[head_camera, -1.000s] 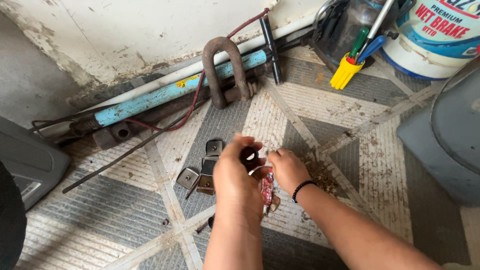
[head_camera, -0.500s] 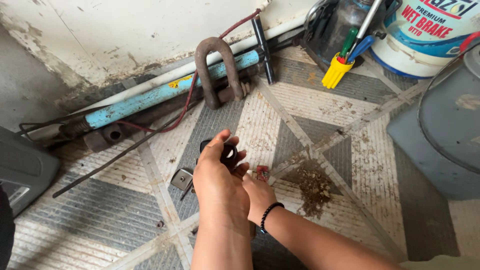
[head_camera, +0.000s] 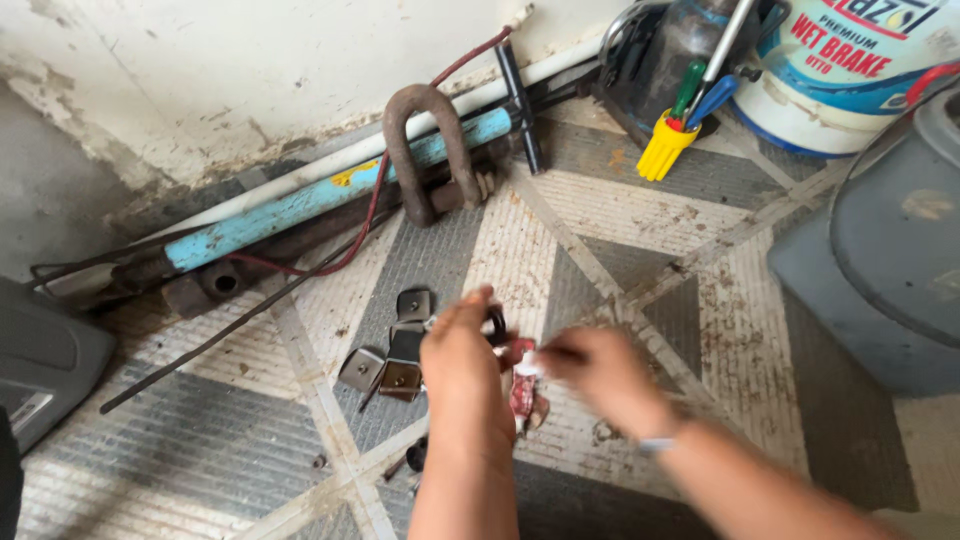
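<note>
Left hand (head_camera: 462, 365) fingers closed around small black ring-shaped part (head_camera: 496, 323); blurred right hand (head_camera: 600, 372) pinching small red tube (head_camera: 522, 385), above patterned tile floor (head_camera: 640, 250), beside bent grey metal brackets (head_camera: 395, 352)

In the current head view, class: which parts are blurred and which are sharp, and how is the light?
Head view: the right hand is smeared by motion blur, the left hand less so; the rusty shackle, blue pipe and tiled floor stay sharp; light is soft and even, without hard shadows or glare.
</note>
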